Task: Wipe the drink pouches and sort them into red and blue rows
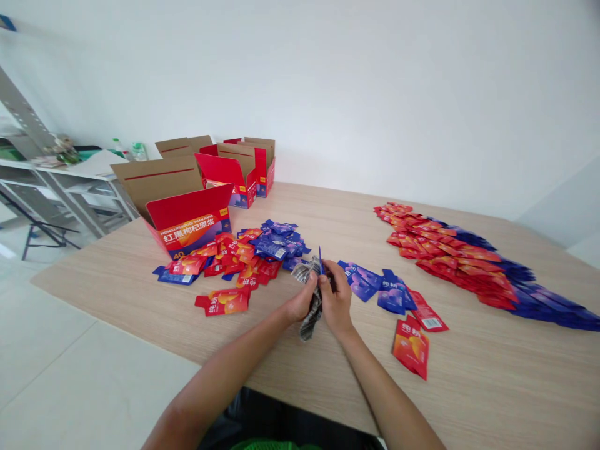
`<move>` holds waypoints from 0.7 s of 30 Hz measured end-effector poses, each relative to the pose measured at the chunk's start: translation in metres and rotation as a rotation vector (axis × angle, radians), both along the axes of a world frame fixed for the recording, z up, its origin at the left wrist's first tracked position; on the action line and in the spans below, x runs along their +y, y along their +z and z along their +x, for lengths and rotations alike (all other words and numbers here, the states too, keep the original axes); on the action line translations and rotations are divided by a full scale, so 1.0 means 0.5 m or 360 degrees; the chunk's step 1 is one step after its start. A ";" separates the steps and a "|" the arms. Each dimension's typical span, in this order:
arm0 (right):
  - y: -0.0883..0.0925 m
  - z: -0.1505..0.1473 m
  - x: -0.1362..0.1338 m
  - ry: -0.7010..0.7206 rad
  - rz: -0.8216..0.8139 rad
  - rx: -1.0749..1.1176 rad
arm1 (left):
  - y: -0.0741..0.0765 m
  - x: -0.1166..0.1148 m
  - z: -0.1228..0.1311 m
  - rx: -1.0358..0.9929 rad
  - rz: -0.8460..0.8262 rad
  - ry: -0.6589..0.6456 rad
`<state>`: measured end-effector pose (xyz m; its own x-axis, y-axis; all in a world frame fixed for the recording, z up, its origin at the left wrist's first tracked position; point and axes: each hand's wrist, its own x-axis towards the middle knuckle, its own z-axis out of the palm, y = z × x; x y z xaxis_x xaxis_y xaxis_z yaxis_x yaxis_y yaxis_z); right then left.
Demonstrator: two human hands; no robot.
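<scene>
My left hand (302, 304) is closed on a crumpled grey striped cloth (308, 329), which sticks out above and below the fingers. Close against it, my right hand (337, 299) pinches a blue pouch (321, 260) seen nearly edge-on, partly hidden by the fingers and cloth. To the left lies a loose heap of red pouches (233, 251) and blue pouches (276, 240). Right of my hands are several scattered pouches, among them a blue spouted pouch (392, 294) and a red pouch (411, 345).
Long overlapping rows of red and blue pouches (469, 265) run along the right of the wooden table (347, 390). Open cartons stand at the back left, the nearest a red printed carton (190, 215). A white wall rises behind; a side desk (89, 175) is beyond the left edge.
</scene>
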<state>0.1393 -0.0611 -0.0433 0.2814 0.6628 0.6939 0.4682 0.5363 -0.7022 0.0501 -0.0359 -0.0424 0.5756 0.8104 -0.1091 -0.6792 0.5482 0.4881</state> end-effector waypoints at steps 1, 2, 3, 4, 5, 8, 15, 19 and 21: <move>0.000 -0.001 0.000 -0.0002 -0.0005 0.0033 | -0.003 0.000 0.003 0.0012 -0.0005 0.0044; 0.001 -0.001 0.000 -0.0001 -0.0003 0.0041 | -0.005 0.000 0.005 0.0018 -0.0009 0.0090; 0.003 -0.001 -0.001 0.0001 0.0000 0.0023 | -0.006 0.000 0.006 0.0018 -0.0014 0.0133; 0.005 -0.001 -0.002 0.0003 0.0001 -0.0019 | -0.006 0.000 0.006 0.0010 -0.0020 0.0169; 0.007 0.000 -0.003 0.0007 -0.0005 -0.0075 | -0.004 0.000 0.004 -0.0007 -0.0024 0.0203; 0.014 0.003 -0.006 0.0062 -0.0056 -0.0239 | 0.012 0.003 -0.007 -0.0051 -0.0014 0.0303; 0.015 -0.004 -0.003 0.0309 -0.0136 -0.0315 | 0.072 0.021 -0.046 -0.0072 0.0063 0.0431; 0.007 -0.014 -0.006 0.0244 -0.0117 -0.0289 | 0.075 0.024 -0.047 -0.0084 0.0065 0.0390; 0.005 -0.017 -0.009 0.0143 -0.0082 -0.0241 | 0.064 0.018 -0.039 -0.0049 0.0056 0.0317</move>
<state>0.1307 -0.0656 -0.0406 0.1139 0.7165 0.6882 0.5225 0.5460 -0.6549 0.0309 -0.0272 -0.0106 0.4060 0.9117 -0.0638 -0.7873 0.3843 0.4821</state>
